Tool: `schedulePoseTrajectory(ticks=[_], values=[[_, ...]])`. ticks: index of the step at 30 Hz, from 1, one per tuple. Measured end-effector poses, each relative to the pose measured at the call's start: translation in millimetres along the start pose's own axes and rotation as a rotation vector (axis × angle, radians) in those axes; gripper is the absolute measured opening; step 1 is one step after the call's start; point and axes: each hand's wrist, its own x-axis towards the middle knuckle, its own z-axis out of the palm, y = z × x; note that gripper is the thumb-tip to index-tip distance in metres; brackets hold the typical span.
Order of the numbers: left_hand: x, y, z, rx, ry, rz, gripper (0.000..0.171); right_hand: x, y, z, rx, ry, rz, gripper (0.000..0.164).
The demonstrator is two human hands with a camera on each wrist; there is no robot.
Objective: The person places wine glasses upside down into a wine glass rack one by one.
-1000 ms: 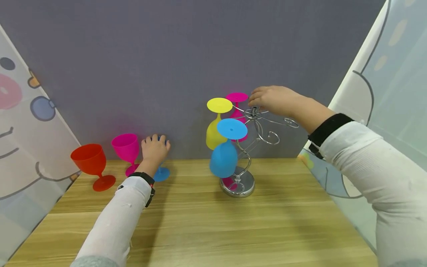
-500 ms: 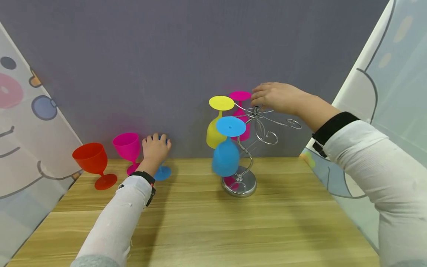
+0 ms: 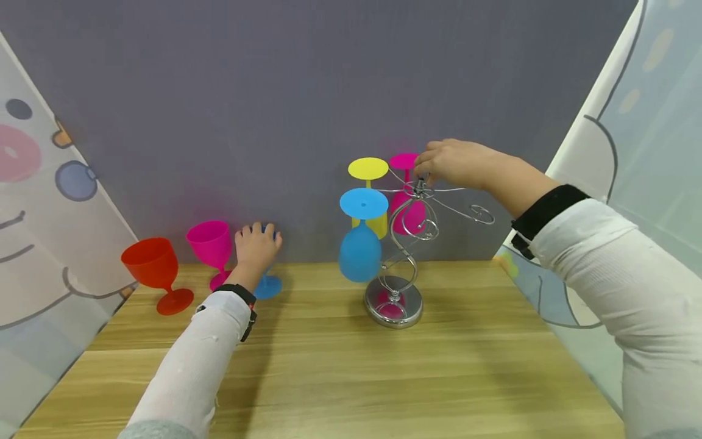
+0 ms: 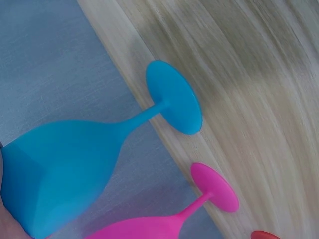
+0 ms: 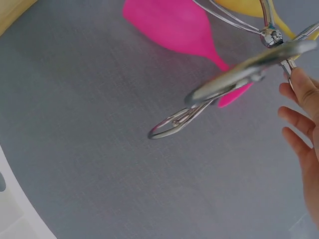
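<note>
Now the curly chrome wire rack (image 3: 395, 297) has turned, bringing its upside-down blue plastic goblet (image 3: 360, 253) nearer the left hand (image 3: 256, 249).
Fingers of the right hand (image 3: 454, 162) pinch its top post (image 3: 420, 185); the left's grip an upright blue plastic goblet (image 4: 70, 167) on the wood-grained counter (image 3: 329, 372).

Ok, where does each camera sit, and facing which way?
Head: on the person's head, facing forward and down at the table and metal rack; left hand, right hand and both sleeves show.
Left wrist: on that wrist, facing the standing blue goblet; a sliver of left hand shows at left.
Right wrist: on that wrist, facing the rack's top; fingers show at right.
Head and right wrist share the hanging pink goblet.
</note>
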Motion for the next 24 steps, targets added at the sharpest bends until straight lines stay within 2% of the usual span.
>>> schedulePoseTrajectory(ticks=[3,9,15,24], values=[[-1.0,-0.7,0.7,0.015,-0.008,-0.001,0.045,1,-1,0,0.025,-0.010,0.004,0.034],[1.2,-2.7,-3.8,0.028,0.011,0.004,0.044,5,-2,-4,-0.021,-0.014,0.013,0.027],[1.5,-3.6,-3.6,0.022,0.000,-0.006,0.044,10,-7,-7,-0.047,-0.033,0.037,0.022],[1.2,-3.4,-5.6,0.017,0.042,-0.011,0.044,11,-10,-8,-0.117,-0.061,0.088,0.025]])
